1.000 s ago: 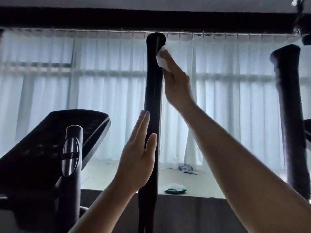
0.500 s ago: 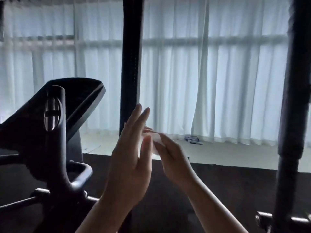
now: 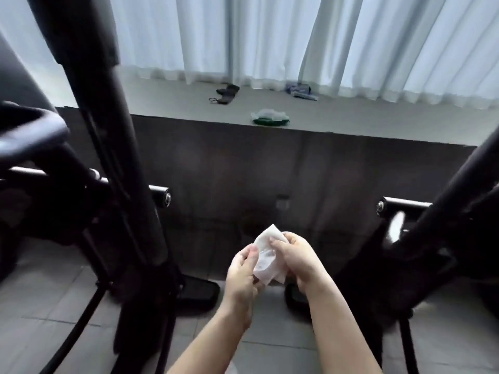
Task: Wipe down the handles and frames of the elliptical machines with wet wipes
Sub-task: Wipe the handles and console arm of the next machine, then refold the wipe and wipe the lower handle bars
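Two hands: left hand (image 3: 243, 273) and right hand (image 3: 299, 259) both pinch one white wet wipe (image 3: 267, 259), near centre, between two black elliptical frames: left frame (image 3: 113, 163), right frame (image 3: 442, 211). Far ledge (image 3: 378, 122): green wipe pack (image 3: 270, 117).

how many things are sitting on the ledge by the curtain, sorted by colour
black: 1, a strapped item
blue-grey: 1, a small bundle
green and white: 1, a wipes pack
total: 3 on the ledge
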`<action>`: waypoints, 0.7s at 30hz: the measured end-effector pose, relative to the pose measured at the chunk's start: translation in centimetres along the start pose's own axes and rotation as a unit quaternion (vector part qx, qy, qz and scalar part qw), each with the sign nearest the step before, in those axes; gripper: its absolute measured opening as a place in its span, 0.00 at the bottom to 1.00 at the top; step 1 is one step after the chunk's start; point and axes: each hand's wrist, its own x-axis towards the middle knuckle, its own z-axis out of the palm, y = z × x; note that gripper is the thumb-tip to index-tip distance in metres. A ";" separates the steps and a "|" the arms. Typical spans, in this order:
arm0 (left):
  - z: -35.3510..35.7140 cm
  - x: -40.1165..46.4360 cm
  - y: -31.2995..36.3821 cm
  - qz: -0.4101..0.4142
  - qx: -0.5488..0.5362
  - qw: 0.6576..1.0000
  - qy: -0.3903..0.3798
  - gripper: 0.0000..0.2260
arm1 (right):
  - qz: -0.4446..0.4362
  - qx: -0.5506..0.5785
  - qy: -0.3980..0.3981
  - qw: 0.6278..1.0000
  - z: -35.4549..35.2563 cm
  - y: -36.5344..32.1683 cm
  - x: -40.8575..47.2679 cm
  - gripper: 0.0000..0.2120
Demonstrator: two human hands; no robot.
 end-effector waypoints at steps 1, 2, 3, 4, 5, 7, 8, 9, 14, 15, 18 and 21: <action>-0.6 0.9 -0.3 -0.022 -0.007 1.000 0.019 0.15 | 0.021 -0.012 -0.026 0.999 0.3 0.3 1.4 0.07; -1.2 1.9 -0.6 -0.035 -0.009 0.998 0.045 0.12 | 0.043 -0.022 -0.057 0.997 0.7 0.6 2.9 0.07; -1.8 2.9 -0.7 -0.043 -0.007 0.996 0.075 0.11 | 0.061 -0.040 -0.089 0.993 1.0 0.6 4.6 0.07; -2.4 3.9 -0.9 -0.048 -0.008 0.993 0.106 0.11 | 0.076 -0.067 -0.118 0.988 1.3 0.5 6.4 0.08; -2.9 4.9 -0.7 -0.050 -0.008 0.990 0.133 0.11 | 0.088 -0.102 -0.145 0.980 1.7 0.3 8.3 0.08; -3.4 6.8 -0.1 -0.044 0.003 0.984 0.173 0.11 | 0.103 -0.166 -0.206 0.959 2.3 -0.7 11.9 0.07; -3.5 7.6 0.1 -0.039 0.010 0.982 0.186 0.09 | 0.110 -0.182 -0.235 0.949 2.4 -1.3 13.3 0.06; -3.6 8.3 0.3 -0.033 0.013 0.981 0.193 0.08 | 0.113 -0.187 -0.261 0.940 2.4 -1.9 14.7 0.05; -3.8 10.9 1.9 -0.004 0.011 0.977 0.215 0.05 | 0.104 -0.210 -0.377 0.896 3.6 -4.4 20.4 0.03; -3.8 11.0 2.1 -0.001 0.005 0.975 0.220 0.05 | 0.094 -0.231 -0.405 0.879 4.2 -5.1 21.1 0.02; -3.1 11.5 2.4 0.009 -0.034 0.974 0.223 0.08 | 0.046 -0.265 -0.470 0.841 6.0 -7.8 23.1 0.06; -2.9 13.0 4.4 0.061 -0.065 0.960 0.265 0.07 | -0.022 -0.256 -0.520 0.815 8.7 -11.4 25.5 0.10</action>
